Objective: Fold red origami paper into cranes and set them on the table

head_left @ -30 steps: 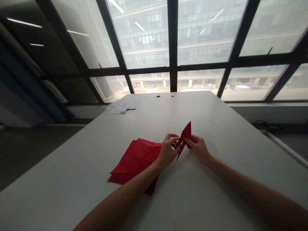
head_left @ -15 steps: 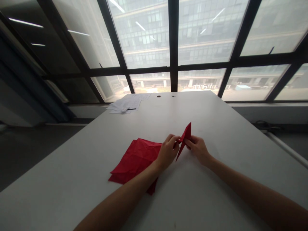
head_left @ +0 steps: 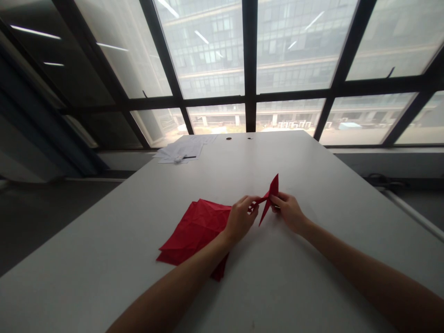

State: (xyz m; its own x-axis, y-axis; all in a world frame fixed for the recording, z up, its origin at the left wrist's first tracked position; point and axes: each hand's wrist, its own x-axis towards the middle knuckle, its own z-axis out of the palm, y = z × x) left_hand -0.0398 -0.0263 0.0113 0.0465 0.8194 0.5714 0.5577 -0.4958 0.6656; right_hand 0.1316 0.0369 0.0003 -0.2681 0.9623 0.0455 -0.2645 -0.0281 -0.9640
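A folded red paper figure [head_left: 274,187], like an origami crane with pointed flaps, is held between both hands just above the table. My left hand [head_left: 242,216] pinches a thin flap on its left side, fingers closed. My right hand [head_left: 289,210] grips its body from the right, thumb pressed on the near face. One pointed flap sticks up and another hangs down between the hands. Left of it, creased red paper sheets [head_left: 194,227] lie in a loose pile, partly hidden under my left forearm.
The white table [head_left: 138,231] reaches to tall windows with dark frames. White papers [head_left: 182,149] with a dark pen [head_left: 189,157] on them lie at its far left. A blue curtain [head_left: 45,106] hangs at the left, and a dark cable [head_left: 379,181] lies beyond the right edge.
The paper figure and my right hand have shifted slightly right. More of the thin flap in my left fingers now shows, drawn out from the body.
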